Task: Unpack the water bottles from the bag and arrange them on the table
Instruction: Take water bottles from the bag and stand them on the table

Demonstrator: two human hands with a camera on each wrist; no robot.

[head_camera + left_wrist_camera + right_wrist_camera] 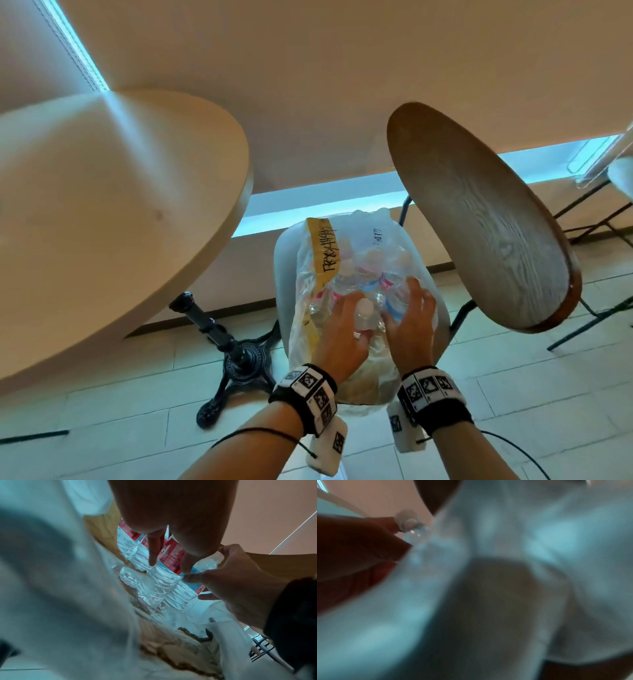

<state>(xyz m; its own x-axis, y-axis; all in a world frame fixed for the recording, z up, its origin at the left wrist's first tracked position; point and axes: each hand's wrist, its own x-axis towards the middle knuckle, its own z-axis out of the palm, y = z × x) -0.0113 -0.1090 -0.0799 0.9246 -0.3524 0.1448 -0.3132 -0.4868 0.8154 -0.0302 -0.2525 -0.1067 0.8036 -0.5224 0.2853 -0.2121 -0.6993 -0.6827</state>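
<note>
- Bottles (359,284) are sitting packed inside the clear bag (308,308), which is resting on a pale chair (282,274) beside the round desk (102,205); no bottle is showing on the desk yet.
- Left hand (344,337) is curling round one capped bottle (364,313) near its neck, and in the left wrist view its fingers (154,550) are reaching down onto the ribbed body.
- Right hand (411,322) is lying with spread, fairly straight fingers on the neighbouring bottles and the film, seemingly steadying them; the right wrist view is too blurred to confirm more.
- The gripped bottle is standing between the two hands, cap up, touching the left fingers and just beside the right thumb.
- Risk, as a judgement: the bottles are wedged tight, so pulling one up could be dragging its neighbours or the loose film with it.
- The bag is sitting on a narrow seat, so a hard tug could be tipping it off onto the floor.
- A grip this close to the smooth neck could be slipping under a full bottle's weight.
</note>
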